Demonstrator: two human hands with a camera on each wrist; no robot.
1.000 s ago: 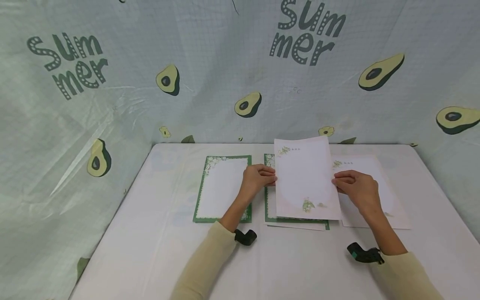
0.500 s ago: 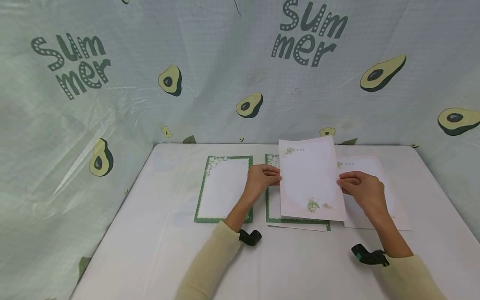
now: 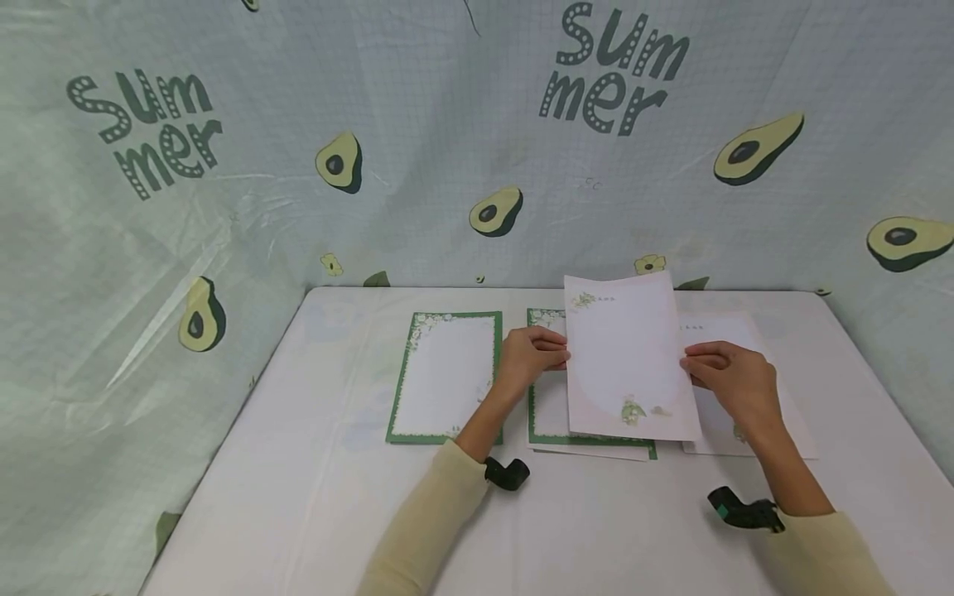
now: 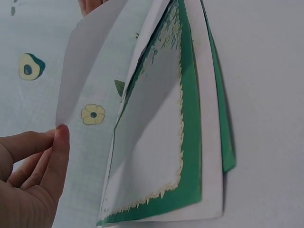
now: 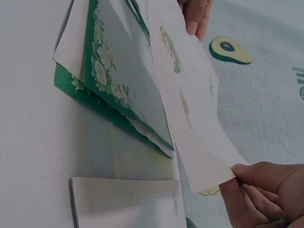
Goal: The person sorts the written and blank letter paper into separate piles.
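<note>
I have the pink-bordered sheet point(image 3: 626, 356) held up over the middle stack, with its far edge leaning towards the backdrop point(image 3: 417, 207). The left hand point(image 3: 531, 360) pinches its left edge and the right hand point(image 3: 734, 379) its right edge; on both, thumb and fingers are closed right down to the paper's thickness, with nothing else in their grip. I judge that the opposite side holds keep this limp page spread, though it bows slightly, and leave its printed face uncovered. Below it, the green-bordered sheet point(image 3: 547, 397) tops the middle stack, slightly askew on a pale sheet point(image 3: 589, 453) that peeks out on the near side. The plain green-bordered pile point(image 3: 447, 372) lies to the left and the pink-bordered pile point(image 3: 723, 426) to the right, probably kept apart by design, with the mixed stack between. From the head camera the stack looks nearly flat; the left wrist feed shows its layers, green, pale, then green again, plus the blank back of the raised page. The right wrist feed gives me the right pile's edge. I can't tell whether the raised page's near edge touches the stack.
</note>
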